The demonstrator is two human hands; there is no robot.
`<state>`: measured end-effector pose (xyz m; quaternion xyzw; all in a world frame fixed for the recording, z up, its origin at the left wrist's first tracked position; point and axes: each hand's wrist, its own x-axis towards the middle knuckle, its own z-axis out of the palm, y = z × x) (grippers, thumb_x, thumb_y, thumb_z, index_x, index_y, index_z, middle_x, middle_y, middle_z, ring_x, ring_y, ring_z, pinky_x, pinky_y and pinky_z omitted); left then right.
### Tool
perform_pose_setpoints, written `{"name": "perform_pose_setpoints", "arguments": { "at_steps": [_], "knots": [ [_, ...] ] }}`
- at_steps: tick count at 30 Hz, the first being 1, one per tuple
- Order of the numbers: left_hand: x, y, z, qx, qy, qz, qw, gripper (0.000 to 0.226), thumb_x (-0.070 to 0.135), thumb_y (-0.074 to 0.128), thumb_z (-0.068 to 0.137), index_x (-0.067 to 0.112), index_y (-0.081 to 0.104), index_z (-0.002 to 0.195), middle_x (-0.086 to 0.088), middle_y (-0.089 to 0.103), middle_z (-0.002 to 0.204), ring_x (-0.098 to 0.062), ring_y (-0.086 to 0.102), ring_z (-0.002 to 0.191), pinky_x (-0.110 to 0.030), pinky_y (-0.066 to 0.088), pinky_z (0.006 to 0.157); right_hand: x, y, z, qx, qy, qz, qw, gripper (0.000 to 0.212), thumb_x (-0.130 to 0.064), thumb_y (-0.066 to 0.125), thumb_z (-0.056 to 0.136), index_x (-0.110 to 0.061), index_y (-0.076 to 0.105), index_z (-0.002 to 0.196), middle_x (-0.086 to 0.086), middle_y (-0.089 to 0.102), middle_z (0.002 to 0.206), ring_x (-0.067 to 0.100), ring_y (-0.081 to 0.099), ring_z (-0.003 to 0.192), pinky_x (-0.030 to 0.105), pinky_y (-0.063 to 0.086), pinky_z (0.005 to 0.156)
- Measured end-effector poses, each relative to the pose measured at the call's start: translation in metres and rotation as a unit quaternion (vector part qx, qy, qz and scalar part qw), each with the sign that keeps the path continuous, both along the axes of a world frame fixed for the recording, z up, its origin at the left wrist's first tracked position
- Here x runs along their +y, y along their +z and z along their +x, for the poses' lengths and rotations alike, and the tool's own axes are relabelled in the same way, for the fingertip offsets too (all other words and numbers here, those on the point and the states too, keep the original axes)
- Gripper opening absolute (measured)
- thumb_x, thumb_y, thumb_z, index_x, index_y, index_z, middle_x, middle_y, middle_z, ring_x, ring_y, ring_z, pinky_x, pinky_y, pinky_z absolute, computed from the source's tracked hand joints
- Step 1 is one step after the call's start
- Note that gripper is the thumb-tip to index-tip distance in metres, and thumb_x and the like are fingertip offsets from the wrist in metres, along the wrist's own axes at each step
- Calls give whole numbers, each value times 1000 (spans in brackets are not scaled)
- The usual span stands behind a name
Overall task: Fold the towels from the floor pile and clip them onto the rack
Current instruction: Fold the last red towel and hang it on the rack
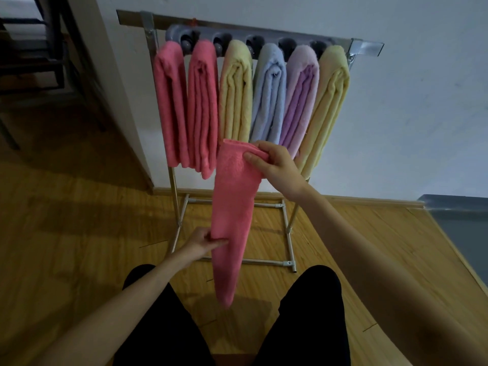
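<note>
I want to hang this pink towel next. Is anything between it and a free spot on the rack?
The pink towel, held by both hands, hangs in front of the rack. Six hung towels fill the clip bar side by side. No free clip shows, so they block the way.

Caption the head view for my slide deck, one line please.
Both hands, left and right, hold a folded pink towel before a rack hung with six towels.
</note>
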<state>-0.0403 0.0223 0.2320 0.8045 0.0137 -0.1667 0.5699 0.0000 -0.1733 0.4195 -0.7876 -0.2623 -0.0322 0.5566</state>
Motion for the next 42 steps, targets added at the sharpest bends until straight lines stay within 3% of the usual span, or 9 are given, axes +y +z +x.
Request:
{"name": "perform_pose_setpoints", "arguments": {
  "at_steps": [9, 12, 15, 21, 26, 29, 31, 36, 42],
  "knots": [
    [1, -7, 9, -41, 49, 62, 996, 18, 22, 57, 93, 5, 65, 94, 4, 61, 77, -12, 60, 72, -11, 46, 58, -60, -36, 6, 2, -301, 65, 951, 18, -6, 55, 93, -4, 60, 76, -2, 47, 61, 0, 38, 52, 14, 35, 52],
    [12, 13, 25, -70, 8, 96, 993, 22, 29, 60, 90, 8, 67, 93, -11, 68, 91, -26, 64, 88, -31, 54, 77, -83, -72, 11, 86, -374, 47, 922, 20, -6, 53, 90, -7, 54, 70, 1, 43, 60, 9, 39, 55, 22, 33, 51],
    [14, 51, 37, -97, -56, 100, 989, 34, 25, 65, 88, -8, 66, 89, -11, 63, 78, -20, 59, 75, -24, 46, 68, -89, -118, 8, 179, -374, -20, 910, 17, -8, 55, 87, 2, 58, 74, 7, 49, 64, 18, 46, 61, 32, 39, 54],
    [3, 121, 41, -133, -198, 128, 963, 27, 18, 67, 87, 24, 61, 62, 13, 51, 57, 2, 51, 55, -12, 38, 56, -60, -171, -7, 287, -303, -133, 899, 4, -5, 58, 84, -3, 59, 88, 8, 61, 80, 22, 61, 77, 33, 53, 63],
    [-5, 152, 38, -105, -295, 160, 936, 11, 18, 64, 89, 17, 74, 85, 5, 66, 77, 0, 59, 72, -15, 44, 65, -46, -169, -10, 229, -235, -344, 879, 55, -12, 64, 85, -3, 38, 133, 13, 47, 125, 30, 49, 116, 37, 46, 95],
    [-10, 163, 36, -92, -319, 173, 927, 20, 21, 60, 91, 10, 72, 103, -2, 68, 90, -7, 63, 82, -18, 47, 71, -37, -153, -12, 96, -221, -165, 956, 50, -4, 68, 75, -9, 49, 121, 6, 52, 103, 22, 54, 94, 41, 51, 83],
    [-15, 169, 34, -81, -340, 171, 921, 21, 20, 58, 92, 11, 71, 106, 3, 68, 89, -3, 64, 82, -15, 47, 70, -31, -134, -15, 145, -105, -36, 983, 45, 3, 67, 74, -6, 56, 117, 6, 60, 95, 20, 59, 86, 37, 54, 80],
    [-24, 181, 31, -74, -380, 166, 907, 14, 17, 56, 94, 21, 70, 93, 23, 65, 71, 7, 59, 72, -11, 42, 65, -20, -106, -25, 244, 149, 46, 957, 47, 8, 58, 74, 0, 59, 120, 20, 62, 117, 34, 58, 112, 48, 45, 100],
    [-20, 187, 26, -63, -384, 146, 910, 15, 15, 56, 94, 19, 71, 91, 14, 64, 73, 2, 58, 68, -12, 42, 60, -20, -84, -30, 286, 211, 29, 934, 36, -6, 70, 81, 12, 60, 111, 28, 61, 114, 39, 59, 108, 53, 44, 100]
  ]
}}
